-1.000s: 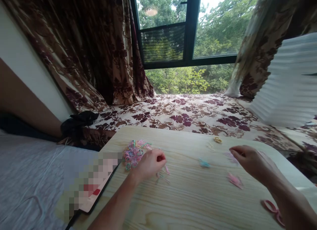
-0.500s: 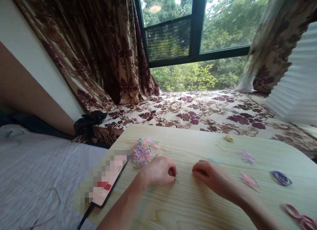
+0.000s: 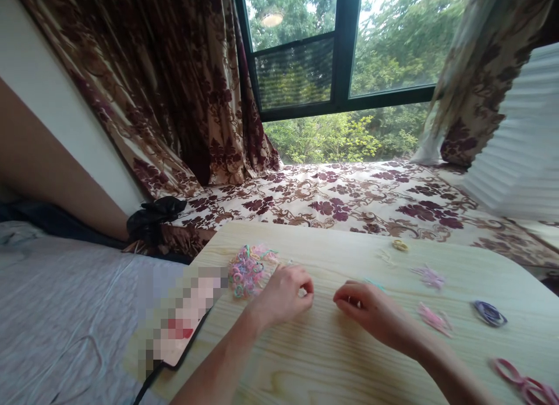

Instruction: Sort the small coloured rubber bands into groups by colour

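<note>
My left hand [image 3: 286, 291] hovers over the wooden table just right of a mixed pile of small coloured hair ties [image 3: 247, 271]. Its thumb and index finger meet in a pinch; anything between them is too small to make out. Facing it across a short gap, my right hand [image 3: 360, 300] has curled fingers, thumb close to the index finger, with their contents hidden. Partly behind the right hand lie some turquoise ties [image 3: 374, 284]. To its right are a pink bunch [image 3: 434, 319] and a lilac bunch [image 3: 428, 275].
Yellow ties [image 3: 400, 245], pale cream ties [image 3: 385, 256], a dark purple bundle [image 3: 489, 313] and larger red-pink loops [image 3: 526, 382] lie across the right of the table [image 3: 305, 364]. A phone-like device [image 3: 179, 341] with a cable rests at the left edge, partly blurred out.
Both hands stay pinched at nearly the same spot over the table. The right hand has shifted slightly left; the view has moved a little. The piles look unchanged.
</note>
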The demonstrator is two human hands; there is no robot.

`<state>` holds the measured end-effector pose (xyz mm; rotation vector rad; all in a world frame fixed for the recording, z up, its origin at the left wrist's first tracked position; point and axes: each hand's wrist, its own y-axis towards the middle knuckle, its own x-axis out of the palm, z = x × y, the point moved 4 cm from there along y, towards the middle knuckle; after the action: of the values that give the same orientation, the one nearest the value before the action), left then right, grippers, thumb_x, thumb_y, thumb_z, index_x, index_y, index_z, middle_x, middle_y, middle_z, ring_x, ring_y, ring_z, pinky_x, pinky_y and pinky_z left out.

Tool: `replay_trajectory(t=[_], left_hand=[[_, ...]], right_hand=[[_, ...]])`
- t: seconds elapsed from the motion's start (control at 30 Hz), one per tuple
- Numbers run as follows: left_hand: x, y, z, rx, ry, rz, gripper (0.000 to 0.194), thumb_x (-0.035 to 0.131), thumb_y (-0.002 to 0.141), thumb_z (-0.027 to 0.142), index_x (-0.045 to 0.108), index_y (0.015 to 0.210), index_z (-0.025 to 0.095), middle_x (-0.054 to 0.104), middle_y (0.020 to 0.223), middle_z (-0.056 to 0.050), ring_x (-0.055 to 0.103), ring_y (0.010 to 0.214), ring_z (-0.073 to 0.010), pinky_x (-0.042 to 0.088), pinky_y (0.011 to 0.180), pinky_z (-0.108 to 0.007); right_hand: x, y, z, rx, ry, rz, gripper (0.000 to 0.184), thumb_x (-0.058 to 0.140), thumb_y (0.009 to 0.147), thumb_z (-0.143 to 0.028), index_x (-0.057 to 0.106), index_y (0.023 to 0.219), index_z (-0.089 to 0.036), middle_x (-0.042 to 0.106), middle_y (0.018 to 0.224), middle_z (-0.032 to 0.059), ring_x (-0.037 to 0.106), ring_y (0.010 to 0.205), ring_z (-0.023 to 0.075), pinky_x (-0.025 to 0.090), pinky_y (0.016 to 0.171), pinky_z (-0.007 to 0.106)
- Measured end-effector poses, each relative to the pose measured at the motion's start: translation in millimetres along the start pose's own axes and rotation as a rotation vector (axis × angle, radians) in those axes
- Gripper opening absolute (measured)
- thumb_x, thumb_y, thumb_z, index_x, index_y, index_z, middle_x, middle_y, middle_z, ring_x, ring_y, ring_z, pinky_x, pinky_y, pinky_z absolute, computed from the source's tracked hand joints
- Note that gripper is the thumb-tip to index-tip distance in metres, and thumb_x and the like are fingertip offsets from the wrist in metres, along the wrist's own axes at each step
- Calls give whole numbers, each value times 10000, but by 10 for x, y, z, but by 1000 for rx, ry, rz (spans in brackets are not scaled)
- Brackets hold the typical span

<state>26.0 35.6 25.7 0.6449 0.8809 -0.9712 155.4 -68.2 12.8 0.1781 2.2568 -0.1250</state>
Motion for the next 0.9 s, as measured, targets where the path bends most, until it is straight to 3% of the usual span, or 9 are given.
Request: replay_trajectory(t=[0.27, 0.57, 0.9], left_hand=[[80, 33, 7, -52, -232, 150, 125, 512, 725, 205, 631, 699, 177, 655, 709, 1, 577, 711, -125, 414, 689, -223], [134, 48, -7, -135, -481, 151, 140, 537, 722, 238, 651, 730, 157, 649, 689, -5, 575, 658, -113, 422, 606, -197], [154, 47, -24, -174, -569, 148, 143, 557, 710, 249, 649, 723, 140, 639, 675, -5, 566, 635, -109, 418, 571, -193]], right_hand=[[6, 36, -34, -32, 151, 171, 182, 521, 775, -294, 668, 809, -192, 653, 796, 38, 573, 628, 126, 457, 583, 248], [-11, 14, -76, -119, 83, 261, 154, 536, 791, -288, 645, 859, -202, 623, 788, 35, 554, 616, 122, 469, 557, 245], [-36, -5, -151, -192, 7, 295, 186, 485, 822, -279, 656, 804, -209, 631, 791, 47, 574, 624, 121, 451, 516, 221]])
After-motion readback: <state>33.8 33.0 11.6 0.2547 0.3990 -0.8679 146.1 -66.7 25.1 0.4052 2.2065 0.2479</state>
